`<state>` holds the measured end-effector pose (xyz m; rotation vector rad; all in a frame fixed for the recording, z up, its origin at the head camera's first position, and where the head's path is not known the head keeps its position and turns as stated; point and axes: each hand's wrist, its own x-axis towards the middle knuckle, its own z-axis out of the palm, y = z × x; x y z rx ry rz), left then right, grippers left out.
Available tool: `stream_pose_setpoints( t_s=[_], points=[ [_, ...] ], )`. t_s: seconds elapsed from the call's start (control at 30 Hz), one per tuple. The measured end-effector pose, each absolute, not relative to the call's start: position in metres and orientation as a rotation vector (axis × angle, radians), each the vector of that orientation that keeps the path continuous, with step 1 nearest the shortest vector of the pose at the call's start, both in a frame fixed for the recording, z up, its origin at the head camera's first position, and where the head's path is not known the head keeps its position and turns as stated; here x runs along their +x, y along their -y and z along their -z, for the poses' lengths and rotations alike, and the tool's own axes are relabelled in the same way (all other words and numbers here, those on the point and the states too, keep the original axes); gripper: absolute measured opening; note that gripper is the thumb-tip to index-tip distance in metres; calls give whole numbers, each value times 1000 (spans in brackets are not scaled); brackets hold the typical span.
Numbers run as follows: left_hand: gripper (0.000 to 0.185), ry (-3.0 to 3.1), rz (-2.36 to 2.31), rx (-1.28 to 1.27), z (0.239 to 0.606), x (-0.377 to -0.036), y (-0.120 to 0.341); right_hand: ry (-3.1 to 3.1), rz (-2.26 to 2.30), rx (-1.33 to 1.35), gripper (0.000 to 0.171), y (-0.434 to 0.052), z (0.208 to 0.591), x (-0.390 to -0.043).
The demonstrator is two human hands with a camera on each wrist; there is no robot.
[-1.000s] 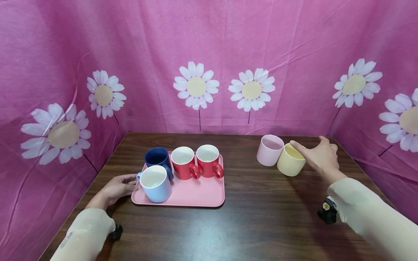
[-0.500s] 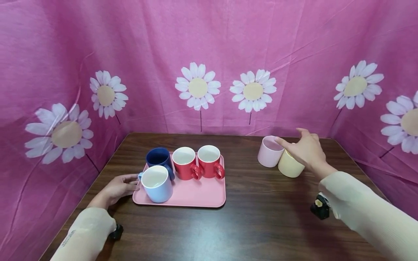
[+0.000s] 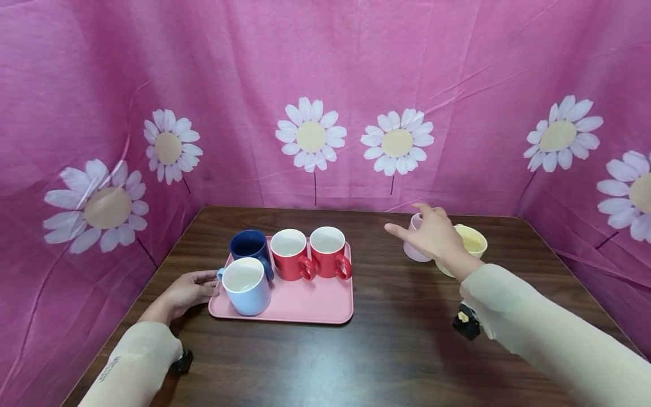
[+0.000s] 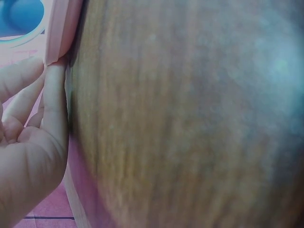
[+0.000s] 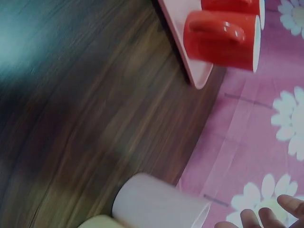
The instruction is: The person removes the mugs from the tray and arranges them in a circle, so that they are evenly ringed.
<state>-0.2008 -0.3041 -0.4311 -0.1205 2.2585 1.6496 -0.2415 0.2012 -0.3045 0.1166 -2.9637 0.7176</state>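
Note:
On the left, my left hand (image 3: 187,294) pinches the left edge of a pink tray (image 3: 310,302); the left wrist view has fingertips (image 4: 56,71) above and under its rim. Standing on the tray are a light blue mug (image 3: 250,295), a dark blue mug (image 3: 249,242) behind it, and two red mugs (image 3: 289,264) with handles toward the front right. My right hand (image 3: 431,237) hovers over a pale pink cup (image 3: 414,252), thumb and fingers spread, holding nothing. It hides much of that cup. A pale yellow cup (image 3: 474,242) stands beside it, partly behind the wrist.
The dark wooden table (image 3: 325,367) stretches between tray and cups and along the front. A pink curtain (image 3: 244,164) with printed daisies hangs around the back and both sides.
My right hand has moved left from above the yellow cup to over the pink cup, fingers still spread. My left hand stays at the tray edge; the mugs have not moved.

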Motion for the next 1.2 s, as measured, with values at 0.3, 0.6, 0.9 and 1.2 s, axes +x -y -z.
stream_pose_setpoints(
  t_s=[0.3,0.6,0.9,1.2],
  points=[
    [60,-2265,-1656,-118,432,-201,305,2984,-712,268,99,-160,316,-247],
    [60,-2262,-1672,-146,432,-201,305,2988,-577,347,89,-122,324,-244],
    [60,-2262,-1682,-130,431,-199,304,2975,-488,461,88,-87,335,-238],
    [59,-2274,-1666,-131,429,-200,301,2953,-364,581,90,-57,342,-232]
  ],
)
